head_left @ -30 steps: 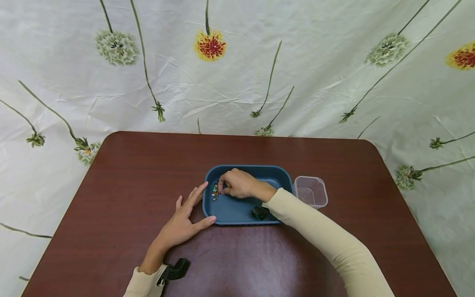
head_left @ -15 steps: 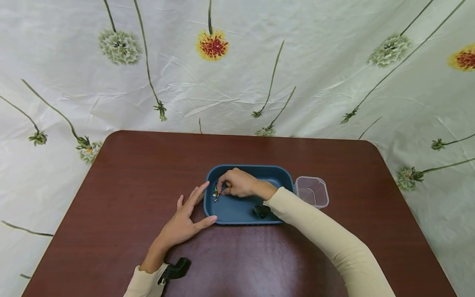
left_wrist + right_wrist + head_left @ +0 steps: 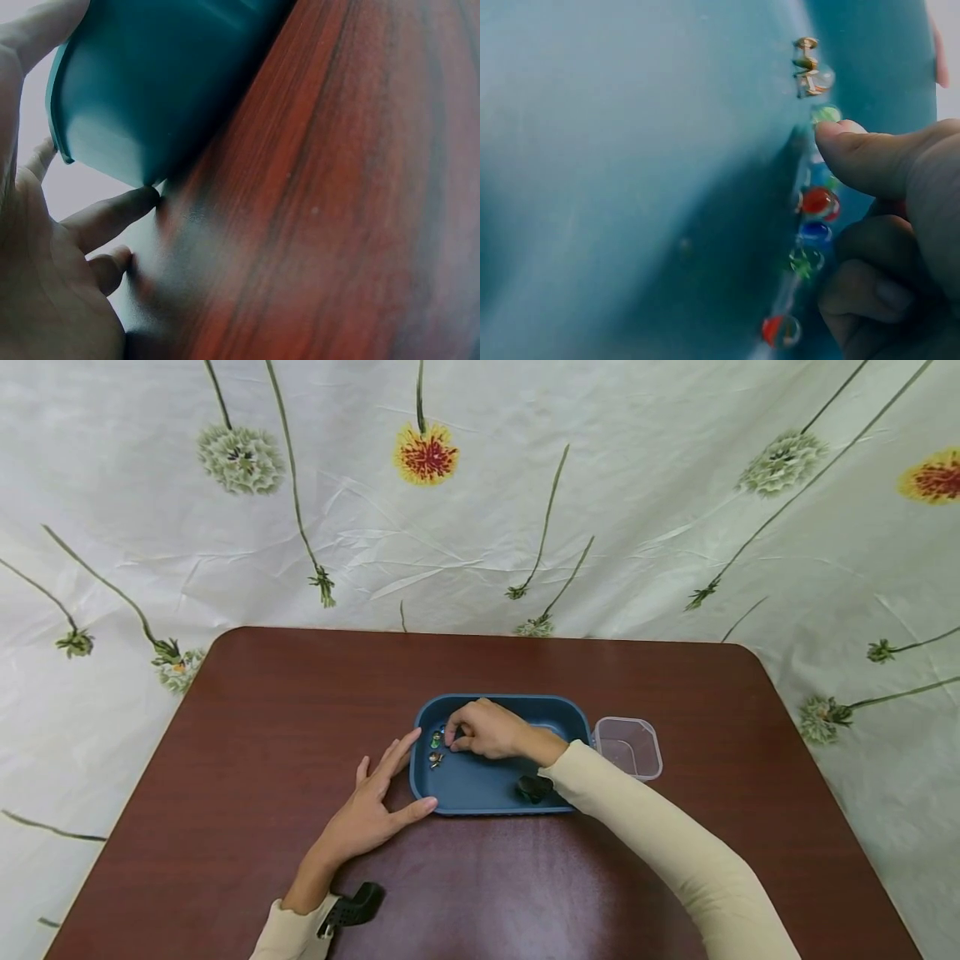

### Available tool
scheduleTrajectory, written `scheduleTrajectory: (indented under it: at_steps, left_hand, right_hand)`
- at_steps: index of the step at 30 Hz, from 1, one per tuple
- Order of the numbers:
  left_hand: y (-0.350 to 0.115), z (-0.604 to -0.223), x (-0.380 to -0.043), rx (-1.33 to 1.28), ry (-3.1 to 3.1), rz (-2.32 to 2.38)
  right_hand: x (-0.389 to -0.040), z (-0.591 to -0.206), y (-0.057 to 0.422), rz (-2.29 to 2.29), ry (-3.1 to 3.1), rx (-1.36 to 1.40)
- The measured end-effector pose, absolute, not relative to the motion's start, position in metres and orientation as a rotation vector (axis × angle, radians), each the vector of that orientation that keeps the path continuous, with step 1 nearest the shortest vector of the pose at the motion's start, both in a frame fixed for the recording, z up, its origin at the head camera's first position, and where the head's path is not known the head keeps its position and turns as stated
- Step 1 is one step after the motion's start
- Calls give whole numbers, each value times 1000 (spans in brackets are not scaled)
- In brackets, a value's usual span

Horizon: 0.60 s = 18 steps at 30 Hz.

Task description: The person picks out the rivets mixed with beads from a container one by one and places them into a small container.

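Note:
My left hand (image 3: 367,814) spreads beside the blue tray (image 3: 487,793), thumb and fingertips touching its left end. In the left wrist view its fingers (image 3: 112,217) reach the tray's outer wall. My right hand (image 3: 487,729) is inside the tray, fingers curled, at a row of small things along the left wall. In the right wrist view the thumb (image 3: 870,157) is against a green glass marble (image 3: 825,114); whether anything is pinched is hidden. Several marbles line up below, among them a red marble (image 3: 819,202) and a blue marble (image 3: 815,232). Small gold-coloured metal pieces (image 3: 806,64) lie above, beside a clear marble.
A clear plastic container (image 3: 628,747) stands against the tray's right end. The brown wooden table (image 3: 300,693) extends around both. Behind it hangs a white flowered cloth (image 3: 480,527). A black wrist device (image 3: 352,906) sits on the left wrist.
The right fingers have shifted slightly right. The gold-coloured pieces now lie nearer the front, apart from the green marbles, which show more clearly. My left hand stays in place.

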<state>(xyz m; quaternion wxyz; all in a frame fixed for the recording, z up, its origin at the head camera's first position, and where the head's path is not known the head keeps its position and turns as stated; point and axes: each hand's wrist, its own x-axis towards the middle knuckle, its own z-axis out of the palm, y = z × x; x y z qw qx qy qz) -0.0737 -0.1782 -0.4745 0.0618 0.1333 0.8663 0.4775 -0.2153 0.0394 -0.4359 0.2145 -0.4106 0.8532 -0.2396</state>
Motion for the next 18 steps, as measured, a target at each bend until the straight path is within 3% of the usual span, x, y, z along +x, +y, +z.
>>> scheduleTrajectory:
  at_steps: [18]
  left_hand:
    - [-177, -474, -74, 394, 2624, 1451]
  right_hand:
    - [-213, -393, 113, -954, 2401, -990]
